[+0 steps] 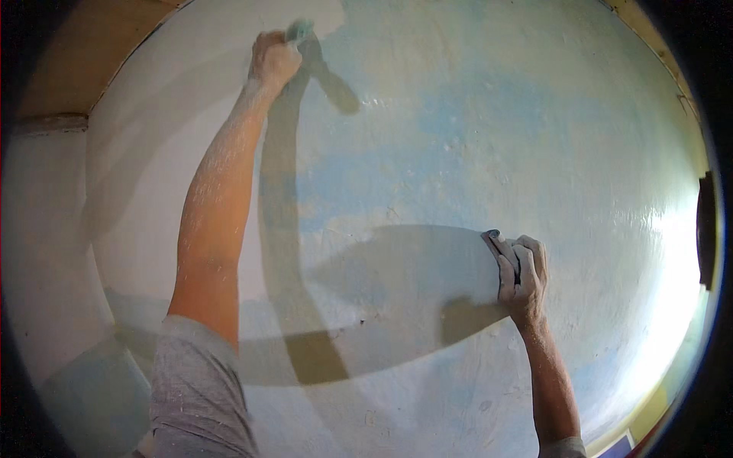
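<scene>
High on the painted wall (397, 168), my left hand (276, 59) is closed round a small greenish tool (299, 32); blur and my fingers hide its exact kind. Dust coats that forearm. Lower and to the right, my right hand (527, 278) has its fingers bent round a folded grey sheet (500, 246), which looks like sandpaper with a curled end. Both hands are close to the wall surface. Around the left hand the wall is pale and evenly coated, while blue and cream patches show to the right of it.
Shadows of both arms fall across the wall. A side wall (50, 229) meets it at the left, below a brown ceiling (84, 53). Bright light glares on the right side, next to a dark object (705, 229) at the edge. Small bumps and chips mark the surface.
</scene>
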`<state>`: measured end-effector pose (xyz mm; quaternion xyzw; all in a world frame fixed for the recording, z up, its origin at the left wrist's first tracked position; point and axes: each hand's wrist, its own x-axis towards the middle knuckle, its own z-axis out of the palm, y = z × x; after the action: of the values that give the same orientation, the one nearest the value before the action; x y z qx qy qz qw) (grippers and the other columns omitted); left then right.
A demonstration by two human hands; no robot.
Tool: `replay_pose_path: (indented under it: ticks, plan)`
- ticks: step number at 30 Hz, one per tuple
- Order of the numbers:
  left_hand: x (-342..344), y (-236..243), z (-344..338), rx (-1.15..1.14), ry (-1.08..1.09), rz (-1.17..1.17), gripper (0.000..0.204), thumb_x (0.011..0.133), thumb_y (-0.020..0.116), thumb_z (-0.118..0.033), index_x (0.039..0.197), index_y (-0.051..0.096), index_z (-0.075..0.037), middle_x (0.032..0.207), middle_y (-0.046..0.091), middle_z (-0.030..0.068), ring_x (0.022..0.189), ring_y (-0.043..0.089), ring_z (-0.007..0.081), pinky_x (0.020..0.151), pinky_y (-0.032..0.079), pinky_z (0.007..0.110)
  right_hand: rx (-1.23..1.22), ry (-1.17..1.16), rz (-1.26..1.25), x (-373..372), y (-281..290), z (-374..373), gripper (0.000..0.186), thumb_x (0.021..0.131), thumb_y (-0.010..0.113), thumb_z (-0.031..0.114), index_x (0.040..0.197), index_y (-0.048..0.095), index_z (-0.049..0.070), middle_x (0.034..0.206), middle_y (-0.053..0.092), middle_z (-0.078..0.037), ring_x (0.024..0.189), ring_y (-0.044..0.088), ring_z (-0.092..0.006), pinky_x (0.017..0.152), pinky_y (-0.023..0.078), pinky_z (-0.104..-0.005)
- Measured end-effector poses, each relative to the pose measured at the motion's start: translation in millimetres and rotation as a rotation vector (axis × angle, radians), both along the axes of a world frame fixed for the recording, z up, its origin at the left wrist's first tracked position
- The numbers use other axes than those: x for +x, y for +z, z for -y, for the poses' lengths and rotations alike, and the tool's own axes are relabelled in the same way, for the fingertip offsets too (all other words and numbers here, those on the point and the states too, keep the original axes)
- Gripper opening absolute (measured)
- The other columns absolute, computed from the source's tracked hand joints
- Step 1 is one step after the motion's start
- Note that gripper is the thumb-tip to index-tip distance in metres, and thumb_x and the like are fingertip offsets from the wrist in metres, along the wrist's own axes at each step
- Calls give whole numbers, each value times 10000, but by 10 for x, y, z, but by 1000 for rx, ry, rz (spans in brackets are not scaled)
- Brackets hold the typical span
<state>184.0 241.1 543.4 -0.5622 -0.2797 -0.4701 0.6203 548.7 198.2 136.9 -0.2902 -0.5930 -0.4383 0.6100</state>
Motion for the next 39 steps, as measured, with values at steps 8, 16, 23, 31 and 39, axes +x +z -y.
replay_pose_path:
  ticks: [8,16,23,31,39]
  plan:
    - [-129,25,-269,162,53,-145,247,861,591,-179,1056,654,-42,958,669,248,897,639,438,808,527,488,-67,86,16,105,-66,-18,215,803,672,-11,991,568,-19,1036,576,-182,918,574,-343,793,501,-423]
    - [-171,45,-234,43,-111,-81,269,823,626,-212,992,663,-7,975,674,270,943,638,461,860,531,497,-62,119,-52,68,-39,5,203,830,628,-10,1033,636,-11,959,576,-148,896,573,-318,778,495,-403]
    - [-133,160,130,-45,-58,265,277,791,583,-120,1018,643,28,965,663,300,966,638,453,863,532,473,-17,108,-40,41,-18,103,236,855,614,-6,1083,670,-2,932,594,-132,893,577,-309,778,494,-394]
    - [-556,-981,432,-241,-324,239,453,815,735,-286,1122,609,22,996,690,214,967,650,424,826,512,448,-69,133,-120,12,-10,174,214,899,608,25,1111,615,-2,1071,564,-168,1013,557,-337,854,488,-414]
    - [-941,-5084,1277,-1688,-1344,947,424,998,531,-418,1067,656,-19,974,679,60,912,638,166,781,516,304,-953,344,-329,-910,-1748,1058,161,973,518,154,1031,647,76,810,671,-163,726,677,-331,646,510,-389]
